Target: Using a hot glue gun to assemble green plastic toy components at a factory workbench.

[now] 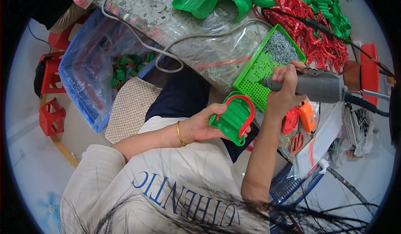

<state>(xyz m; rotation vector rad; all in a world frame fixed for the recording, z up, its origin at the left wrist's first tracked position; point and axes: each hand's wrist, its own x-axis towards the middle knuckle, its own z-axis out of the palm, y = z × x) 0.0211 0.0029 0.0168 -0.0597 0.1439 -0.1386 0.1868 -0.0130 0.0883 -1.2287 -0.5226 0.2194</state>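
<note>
My left hand point(201, 123) grips a green plastic scoop-shaped shell point(231, 120) with a red U-shaped strip point(251, 111) along its edge. Wrapped in my right hand point(285, 88) is a grey electric screwdriver point(323, 86), lying nearly level with its tip pointing left. That tip is over or in a bright green perforated basket point(245, 77); whether it touches anything there I cannot tell. Small silver screws point(283, 48) are heaped at the basket's far end. The shell is just in front of the basket's near left side.
Green shells point(196, 3) and a pile of red strips point(307, 29) cover the far table. A grey cable point(173, 46) loops across it. Left stands a blue lined bin point(77, 67) with green-red pieces. Scissors point(297, 142) and an orange tool point(307, 116) lie at right.
</note>
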